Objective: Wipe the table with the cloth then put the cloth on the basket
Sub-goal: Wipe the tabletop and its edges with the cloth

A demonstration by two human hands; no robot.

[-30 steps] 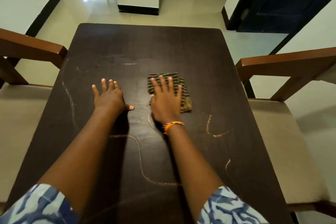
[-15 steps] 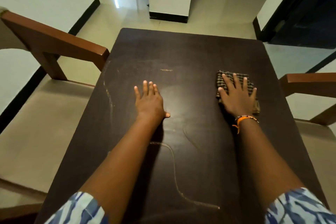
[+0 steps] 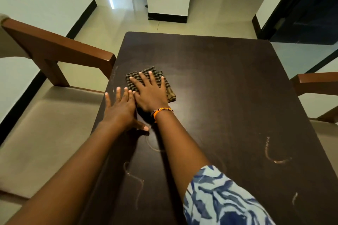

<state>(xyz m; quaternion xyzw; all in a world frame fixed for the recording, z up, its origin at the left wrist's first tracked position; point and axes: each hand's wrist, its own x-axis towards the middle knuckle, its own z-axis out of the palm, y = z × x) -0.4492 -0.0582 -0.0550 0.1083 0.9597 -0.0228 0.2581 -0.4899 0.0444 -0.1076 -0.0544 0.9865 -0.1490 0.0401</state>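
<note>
Cloth lies folded on our desk, near its left edge by a chair. Our left hand rests flat beside it, fingers spread, holding nothing. Our right hand presses it down, fingers straight. Chalky streaks mark the right side.

The right hand is covering the middle of the striped cloth, leaving only its far edge and right side showing, and the cloth in turn is hiding the patch of table beneath it. The near end of the table is running out past the bottom edge, and both forearms and the patterned sleeve are being cut off there too. The wooden chair on the left is getting cropped by the left edge, while the other chair's armrest is running off the right edge
</note>
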